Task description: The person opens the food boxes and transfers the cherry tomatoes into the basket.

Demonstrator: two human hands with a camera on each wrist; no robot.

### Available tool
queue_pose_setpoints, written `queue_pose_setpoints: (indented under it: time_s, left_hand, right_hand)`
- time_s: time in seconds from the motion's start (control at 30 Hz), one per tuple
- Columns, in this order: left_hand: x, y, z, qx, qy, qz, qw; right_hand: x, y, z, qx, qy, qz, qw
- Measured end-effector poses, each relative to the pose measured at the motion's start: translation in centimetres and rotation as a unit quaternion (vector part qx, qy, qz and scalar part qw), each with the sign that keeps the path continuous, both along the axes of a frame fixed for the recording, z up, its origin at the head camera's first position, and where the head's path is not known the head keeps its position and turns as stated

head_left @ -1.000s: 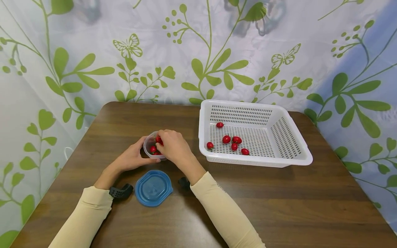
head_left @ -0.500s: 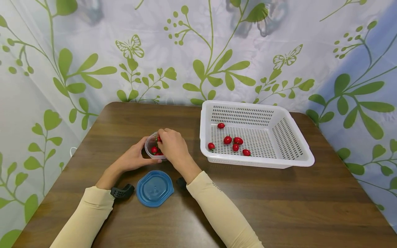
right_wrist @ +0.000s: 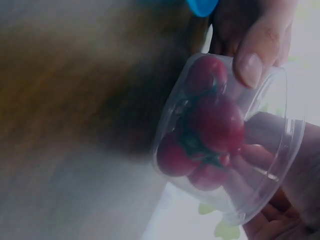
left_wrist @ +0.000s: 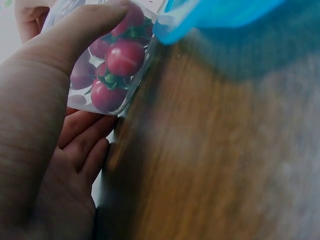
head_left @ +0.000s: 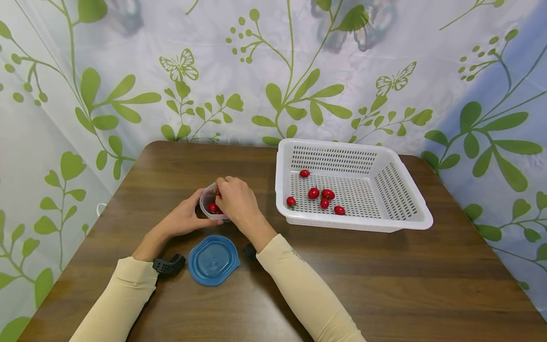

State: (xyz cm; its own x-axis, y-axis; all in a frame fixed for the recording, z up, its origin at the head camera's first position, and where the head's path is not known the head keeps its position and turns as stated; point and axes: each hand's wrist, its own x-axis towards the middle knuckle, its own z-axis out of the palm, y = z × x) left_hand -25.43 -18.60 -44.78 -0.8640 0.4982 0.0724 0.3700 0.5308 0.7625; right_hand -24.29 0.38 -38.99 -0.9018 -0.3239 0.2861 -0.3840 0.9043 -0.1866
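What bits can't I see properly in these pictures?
Head view: fingertips of the right hand, hidden by its own knuckles.
Head view: how many tomatoes the cup holds; the right hand covers part.
Left wrist view: the rest of the blue lid, cut off by the top edge.
Right wrist view: grain of the table, blurred.

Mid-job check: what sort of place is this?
Probably a small indoor work spot; whether home or studio, I can't tell. A brown wood-grain table stands before a cloth backdrop printed with green leaves and butterflies, and a white basket on it holds small tomatoes.
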Motion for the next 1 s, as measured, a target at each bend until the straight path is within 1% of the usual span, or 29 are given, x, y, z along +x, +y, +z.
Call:
queue_pose_setpoints:
  time_s: [0.2,0.33,0.53,0.63,0.77,1.0]
  left_hand:
    - [0.0,0.2,0.0,0.001,0.002,-0.005,1.0]
    - [0.0,0.2,0.0,0.001,0.004,-0.008,1.0]
    - [0.0,0.2,0.1,0.002,-0.001,-0.006,1.0]
    - [0.1,0.1,0.1,0.0,-0.003,-0.005,1.0]
    - [0.1,0.1,0.0,0.001,-0.001,-0.006,1.0]
    - [0.1,0.0,0.0,0.001,-0.005,-0.003,1.0]
  right_hand:
    - [0.1,-0.3,0.1,0.014,-0.007,-0.004,1.0]
    - [0.1,-0.1,-0.1,0.004,-0.002,-0.008,1.0]
    - [0.3,0.4,0.1,-0.018,0.011,0.008,1.0]
    - [0.6,0.6,0.5,-0.033,0.014,0.022,0.999]
    - [1.0,1.1,1.5,-0.065,0.012,0.038,0.997]
    - [1.7,2.3,3.0,-0.118,0.012,0.051,0.992]
